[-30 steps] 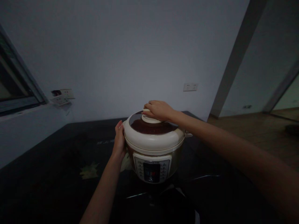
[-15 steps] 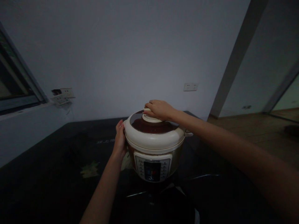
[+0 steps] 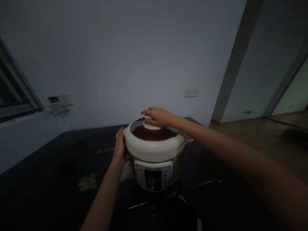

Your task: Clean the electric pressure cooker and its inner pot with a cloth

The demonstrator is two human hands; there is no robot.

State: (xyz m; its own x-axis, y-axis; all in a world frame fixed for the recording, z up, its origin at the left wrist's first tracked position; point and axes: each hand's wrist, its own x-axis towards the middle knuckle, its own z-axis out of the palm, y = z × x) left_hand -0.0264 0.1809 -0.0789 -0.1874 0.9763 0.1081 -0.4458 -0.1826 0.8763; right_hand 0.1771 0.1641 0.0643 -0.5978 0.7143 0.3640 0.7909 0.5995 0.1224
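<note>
R hand [image 3: 157, 117] grasps the lid knob [image 3: 150, 125], thumb on near side, fingers curled over top, index stretched a bit fwd; how tight, can't tell. R forearm comes in from lower R, across lid's R part. L hand [image 3: 119, 147] is against cooker's L side at rim height, fingertips up by the L side handle; can't tell if it's wrapped round that or just bracing.

Cooker [image 3: 156, 158] = cream/gold, round, on dark table [image 3: 43, 160], roughly mid-frame, b/w the two arms. Upright, central axis vert.; seen from above no long axis, but the side handles set an L–R line, R side handle [image 3: 189, 140] sticking out R. Ctrl panel [image 3: 153, 179] faces the person, maybe a touch L. Lid [image 3: 154, 146] sits level on body, dark top w/ cream rim; knob's own long axis mostly hidden under R hand.

Pale leaf-shaped patch [image 3: 88, 182] on tabletop, L of L forearm. Behind: plain wall [image 3: 120, 57] w/ double outlet [image 3: 191, 93], up & R of cooker. More sockets [image 3: 60, 106] far L, near window [image 3: 14, 89]. Floor [image 3: 260, 134] far R, w/ dark low item [image 3: 295, 134], too dim to ID.
</note>
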